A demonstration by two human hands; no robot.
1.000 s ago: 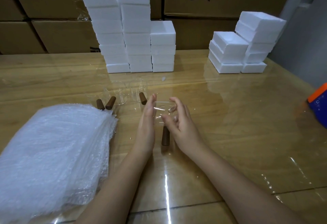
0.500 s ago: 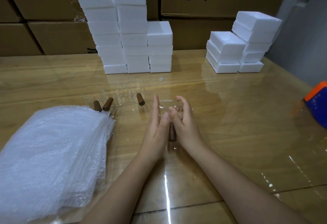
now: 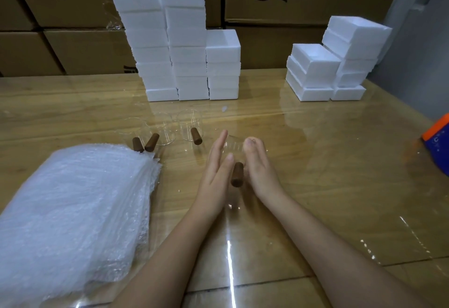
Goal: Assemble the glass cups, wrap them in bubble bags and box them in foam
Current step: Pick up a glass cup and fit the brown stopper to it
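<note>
Assembling, I judge: L grip spread flat vs cup, R grip curled round it. Next needs one of the bags, near left.

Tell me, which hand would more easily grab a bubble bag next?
Probably left: the bubble bag stack lies on that side and the left hand is flat, while the right hand curls round the glass cup.

Glossy wooden table, seemingly film-covered; clear glass cup
</note>
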